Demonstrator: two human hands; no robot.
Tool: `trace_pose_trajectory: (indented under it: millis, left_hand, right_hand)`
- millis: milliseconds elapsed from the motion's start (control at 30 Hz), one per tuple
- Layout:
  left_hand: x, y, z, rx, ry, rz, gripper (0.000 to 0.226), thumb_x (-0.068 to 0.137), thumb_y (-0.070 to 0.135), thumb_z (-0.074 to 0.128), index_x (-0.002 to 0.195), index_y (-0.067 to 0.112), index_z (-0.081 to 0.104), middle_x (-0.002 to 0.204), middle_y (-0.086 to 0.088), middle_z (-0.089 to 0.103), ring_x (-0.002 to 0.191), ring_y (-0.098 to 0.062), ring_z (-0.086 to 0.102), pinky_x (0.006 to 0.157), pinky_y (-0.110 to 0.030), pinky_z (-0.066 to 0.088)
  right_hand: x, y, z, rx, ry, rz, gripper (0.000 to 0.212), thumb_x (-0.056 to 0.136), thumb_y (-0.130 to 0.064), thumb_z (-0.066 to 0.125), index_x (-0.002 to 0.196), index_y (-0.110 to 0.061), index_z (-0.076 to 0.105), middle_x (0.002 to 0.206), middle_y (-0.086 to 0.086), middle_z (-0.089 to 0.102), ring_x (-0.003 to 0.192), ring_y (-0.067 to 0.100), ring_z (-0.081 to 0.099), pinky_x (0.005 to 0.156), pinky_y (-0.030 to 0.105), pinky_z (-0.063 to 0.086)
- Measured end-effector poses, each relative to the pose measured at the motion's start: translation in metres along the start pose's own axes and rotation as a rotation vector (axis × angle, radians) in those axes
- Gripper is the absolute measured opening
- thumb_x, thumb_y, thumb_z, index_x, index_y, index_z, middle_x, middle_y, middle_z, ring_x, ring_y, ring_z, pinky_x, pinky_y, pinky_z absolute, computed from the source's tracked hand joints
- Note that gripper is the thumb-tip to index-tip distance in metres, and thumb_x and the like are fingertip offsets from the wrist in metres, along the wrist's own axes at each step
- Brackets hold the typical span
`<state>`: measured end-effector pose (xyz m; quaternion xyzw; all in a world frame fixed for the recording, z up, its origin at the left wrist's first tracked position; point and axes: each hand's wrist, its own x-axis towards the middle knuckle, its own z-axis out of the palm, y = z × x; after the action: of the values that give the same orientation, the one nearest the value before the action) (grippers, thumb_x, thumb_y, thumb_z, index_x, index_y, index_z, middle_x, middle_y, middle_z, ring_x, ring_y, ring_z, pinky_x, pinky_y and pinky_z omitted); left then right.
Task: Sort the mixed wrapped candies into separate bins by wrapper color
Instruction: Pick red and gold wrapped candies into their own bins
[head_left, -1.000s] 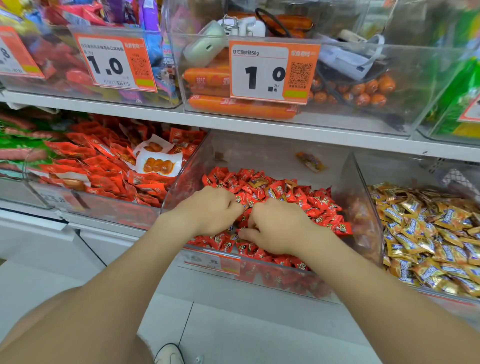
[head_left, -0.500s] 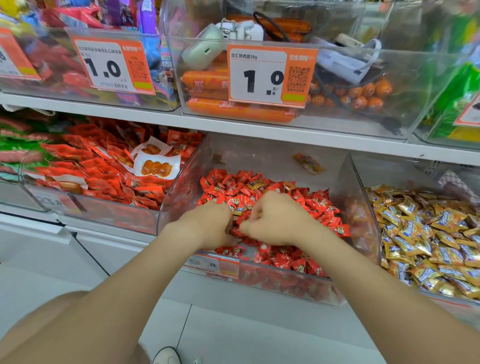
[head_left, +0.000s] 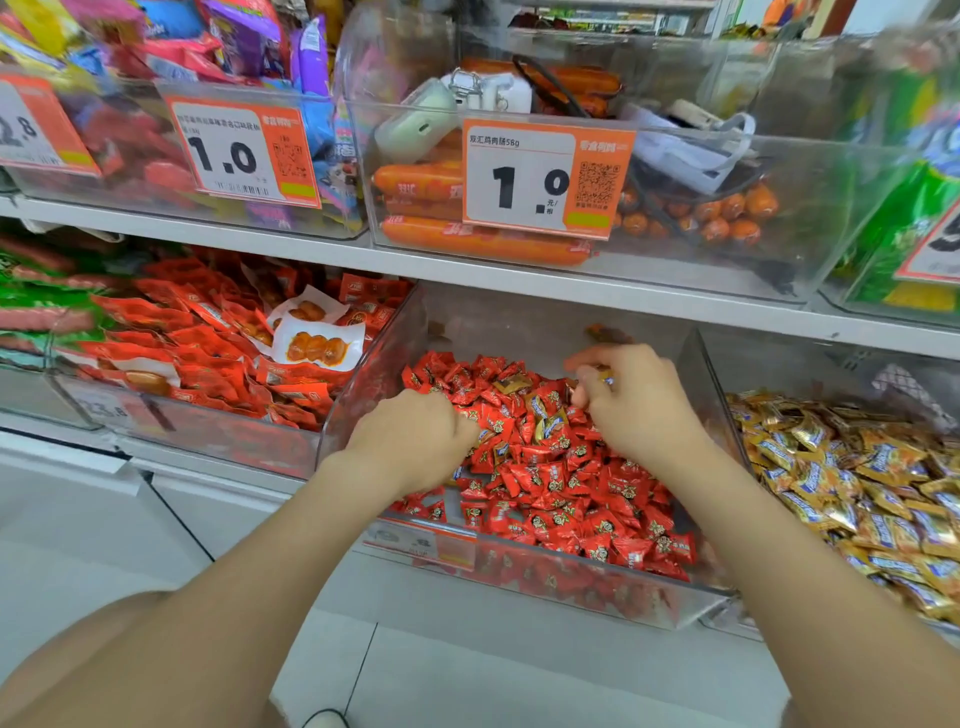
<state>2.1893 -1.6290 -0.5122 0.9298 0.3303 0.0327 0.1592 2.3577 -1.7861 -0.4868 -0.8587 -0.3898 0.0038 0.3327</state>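
Observation:
A clear plastic bin (head_left: 519, 577) on the lower shelf holds a heap of red-wrapped candies (head_left: 566, 488). A few gold-wrapped candies (head_left: 545, 421) lie mixed among the red ones near the heap's middle. My left hand (head_left: 415, 441) lies on the left side of the heap with its fingers curled down into the red candies. My right hand (head_left: 634, 405) is raised over the back right of the heap and pinches a gold-wrapped candy (head_left: 605, 376) in its fingertips. To the right stands a second bin full of gold-wrapped candies (head_left: 857, 483).
A clear divider wall (head_left: 711, 384) separates the red and gold bins. A bin of red snack packets (head_left: 218, 358) stands to the left. Above, a shelf carries bins with orange sausages (head_left: 467, 241) and orange price tags (head_left: 540, 179). White floor lies below.
My right hand has lifted from the middle of the heap toward the back right, now with a gold candy in its fingertips. My left hand stays in the red candies.

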Motion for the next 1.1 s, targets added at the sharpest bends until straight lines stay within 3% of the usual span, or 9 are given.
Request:
trace_pose_trajectory:
  millis: [67, 200, 267, 400, 533, 700, 900, 967, 1100]
  left_hand:
    - [0.002, -0.001, 0.003, 0.056, 0.044, 0.034, 0.054, 0.107, 0.053, 0.041, 0.070, 0.014, 0.046, 0.070, -0.005, 0.053, 0.068, -0.034, 0.057, 0.064, -0.038, 0.043]
    - [0.012, -0.005, 0.012, 0.057, 0.069, 0.121, 0.020, 0.109, 0.031, 0.045, 0.101, 0.013, 0.045, 0.089, -0.008, 0.055, 0.085, -0.041, 0.062, 0.072, -0.046, 0.051]
    - [0.017, -0.006, 0.016, 0.053, 0.014, 0.198, 0.009, 0.106, 0.021, 0.050, 0.110, 0.015, 0.044, 0.101, -0.008, 0.055, 0.088, -0.039, 0.061, 0.081, -0.053, 0.054]
    - [0.023, -0.007, 0.026, 0.124, -0.160, 0.239, 0.022, 0.106, 0.019, 0.059, 0.124, 0.013, 0.049, 0.114, -0.006, 0.046, 0.104, -0.034, 0.060, 0.088, -0.047, 0.051]
    - [0.025, -0.005, 0.026, 0.136, -0.173, 0.243, 0.017, 0.105, 0.018, 0.061, 0.119, 0.014, 0.052, 0.111, -0.008, 0.049, 0.100, -0.033, 0.060, 0.083, -0.046, 0.052]
    - [0.022, -0.007, 0.016, 0.023, -0.055, 0.192, 0.012, 0.104, 0.018, 0.051, 0.103, 0.008, 0.056, 0.088, -0.013, 0.066, 0.072, -0.031, 0.065, 0.068, -0.053, 0.057]
    - [0.016, -0.001, -0.006, -0.311, 0.071, 0.125, 0.023, 0.105, 0.013, 0.048, 0.115, 0.022, 0.067, 0.065, -0.001, 0.064, 0.036, -0.006, 0.047, 0.039, -0.013, 0.034]
    - [0.017, 0.004, -0.007, -0.406, 0.038, 0.109, 0.021, 0.108, 0.023, 0.049, 0.110, 0.023, 0.070, 0.060, 0.003, 0.059, 0.034, -0.005, 0.043, 0.045, -0.014, 0.035]
    - [0.024, 0.014, -0.005, -0.470, 0.089, 0.063, 0.037, 0.101, 0.051, 0.061, 0.086, 0.017, 0.067, 0.060, 0.001, 0.067, 0.051, -0.012, 0.063, 0.065, -0.029, 0.052]
  right_hand:
    - [0.001, 0.001, 0.006, -0.124, -0.055, -0.033, 0.019, 0.100, -0.032, 0.062, 0.100, -0.029, 0.080, 0.091, -0.003, 0.079, 0.091, 0.026, 0.073, 0.087, 0.042, 0.059]
    - [0.006, -0.004, 0.014, -0.302, -0.166, -0.063, 0.018, 0.097, -0.046, 0.070, 0.091, -0.031, 0.079, 0.087, 0.000, 0.072, 0.084, 0.028, 0.068, 0.077, 0.040, 0.058]
    - [0.011, -0.005, 0.017, -0.335, -0.202, -0.109, 0.021, 0.099, -0.044, 0.068, 0.095, -0.027, 0.079, 0.091, 0.005, 0.072, 0.089, 0.032, 0.068, 0.078, 0.042, 0.057]
    - [0.021, -0.002, 0.024, -0.433, -0.369, -0.125, 0.039, 0.096, -0.052, 0.070, 0.117, -0.018, 0.072, 0.110, 0.012, 0.069, 0.104, 0.037, 0.065, 0.088, 0.050, 0.056]
    - [0.025, 0.002, 0.028, -0.513, -0.442, -0.159, 0.054, 0.093, -0.054, 0.072, 0.131, -0.016, 0.062, 0.120, 0.012, 0.063, 0.112, 0.038, 0.063, 0.090, 0.049, 0.055]
    - [0.028, -0.001, 0.025, -0.542, -0.546, -0.173, 0.056, 0.096, -0.049, 0.072, 0.148, -0.037, 0.053, 0.140, 0.005, 0.061, 0.127, 0.032, 0.059, 0.089, 0.041, 0.049]
    - [0.019, -0.001, 0.023, -0.512, -0.523, -0.274, 0.019, 0.097, -0.038, 0.065, 0.116, -0.038, 0.067, 0.108, -0.006, 0.070, 0.105, 0.026, 0.066, 0.080, 0.041, 0.057]
    - [0.017, -0.001, 0.021, -0.486, -0.459, -0.277, 0.024, 0.099, -0.036, 0.065, 0.121, -0.041, 0.069, 0.111, -0.003, 0.071, 0.108, 0.028, 0.065, 0.082, 0.039, 0.054]
    - [0.017, 0.003, 0.014, -0.321, -0.365, -0.214, 0.024, 0.100, -0.036, 0.065, 0.124, -0.035, 0.071, 0.115, 0.003, 0.073, 0.110, 0.031, 0.066, 0.086, 0.039, 0.052]
